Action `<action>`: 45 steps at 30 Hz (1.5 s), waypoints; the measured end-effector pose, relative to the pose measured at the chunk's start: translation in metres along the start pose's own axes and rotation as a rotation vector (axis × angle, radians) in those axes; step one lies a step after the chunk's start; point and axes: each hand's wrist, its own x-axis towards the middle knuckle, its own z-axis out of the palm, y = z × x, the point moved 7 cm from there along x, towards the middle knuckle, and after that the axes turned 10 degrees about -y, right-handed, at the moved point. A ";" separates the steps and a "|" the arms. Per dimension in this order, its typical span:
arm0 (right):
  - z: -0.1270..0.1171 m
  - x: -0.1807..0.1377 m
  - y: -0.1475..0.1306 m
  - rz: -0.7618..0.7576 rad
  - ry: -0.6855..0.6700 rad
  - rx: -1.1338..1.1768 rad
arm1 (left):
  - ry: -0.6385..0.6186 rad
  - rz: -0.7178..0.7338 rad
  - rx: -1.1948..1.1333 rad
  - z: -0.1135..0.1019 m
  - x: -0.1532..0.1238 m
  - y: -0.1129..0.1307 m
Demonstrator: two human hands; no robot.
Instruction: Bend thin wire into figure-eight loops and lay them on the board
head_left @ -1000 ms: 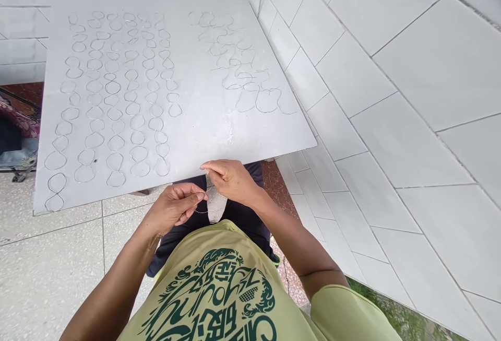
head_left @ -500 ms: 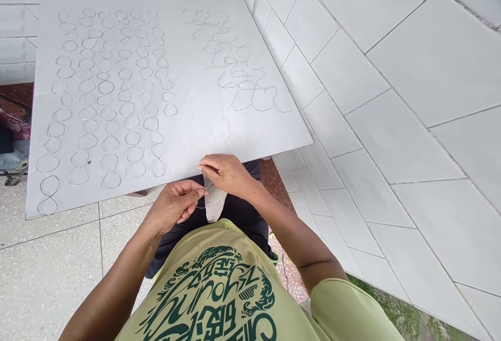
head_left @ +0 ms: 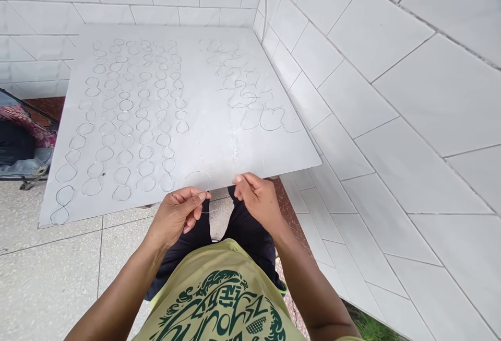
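My left hand point(head_left: 178, 215) pinches a thin piece of wire point(head_left: 198, 174) between thumb and forefinger, just below the near edge of a grey board point(head_left: 211, 137). The wire arches up over the board's edge. Beside it, my right hand point(head_left: 256, 197) has its fingertips pressed together; whether they touch the wire's other end is too fine to see. Rows of figure-eight wire loops point(head_left: 129, 121) lie on the board's left half. A looser tangle of bent wire point(head_left: 250, 95) lies on its right half.
White tiled wall point(head_left: 391, 95) runs along the right and behind the board. Speckled floor tiles point(head_left: 47, 268) lie at lower left. A dark seat or cart with patterned cloth point(head_left: 23, 142) stands at the far left. My dark trousers and green shirt fill the bottom.
My hands have drawn apart, the right moving rightwards, and the wire now arches between them. The view has tilted so the board sits lower and further right in the picture.
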 end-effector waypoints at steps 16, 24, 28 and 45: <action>0.060 -0.007 0.031 0.179 -0.110 0.683 | 0.082 0.166 0.041 0.011 0.011 0.012; 0.057 -0.016 0.044 0.246 -0.079 0.726 | 0.036 0.129 -0.050 0.014 0.019 0.013; 0.059 -0.011 0.043 0.215 -0.054 0.911 | 0.030 0.122 -0.040 0.016 0.026 0.011; -0.090 0.029 0.054 0.095 0.324 0.648 | 0.039 0.213 0.051 0.049 0.060 0.023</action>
